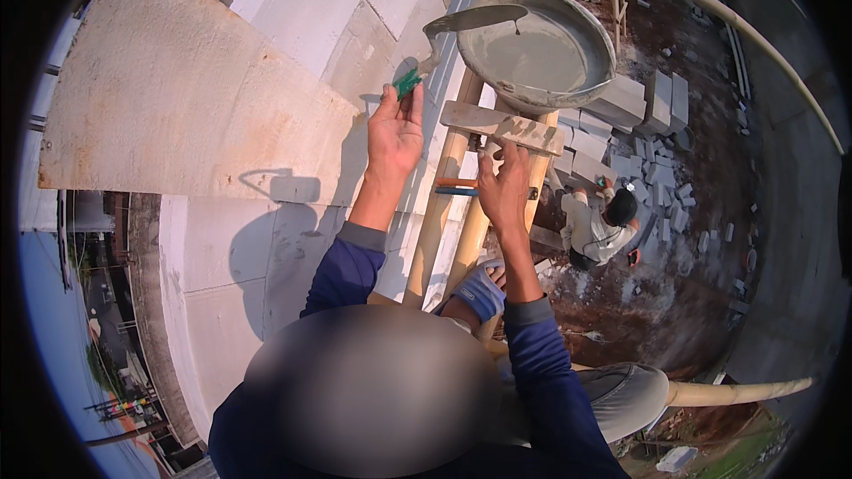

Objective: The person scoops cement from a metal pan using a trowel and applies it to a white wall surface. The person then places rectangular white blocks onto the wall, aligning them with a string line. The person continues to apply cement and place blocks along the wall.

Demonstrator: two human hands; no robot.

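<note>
My left hand [396,136] grips the green handle of a trowel [484,18] in front of the block wall. The trowel's blade reaches over the left rim of a round basin [504,99], and a bit of grey mortar hangs from its edge. Wet mortar [541,58] fills much of the basin. My right hand [508,179] is closed on the near edge of a short, mortar-stained grey board [469,117], just below the basin. Beside that hand, an orange and a blue thin rod [456,188] lie across the bamboo poles.
Bamboo scaffold poles [433,244] run along the pale block wall [213,253]. A rusty, stained sheet [177,98] juts out on the left. Far below at right, another person [599,226] crouches near scattered white blocks [652,177]. A long bamboo rail [737,27] crosses the upper right.
</note>
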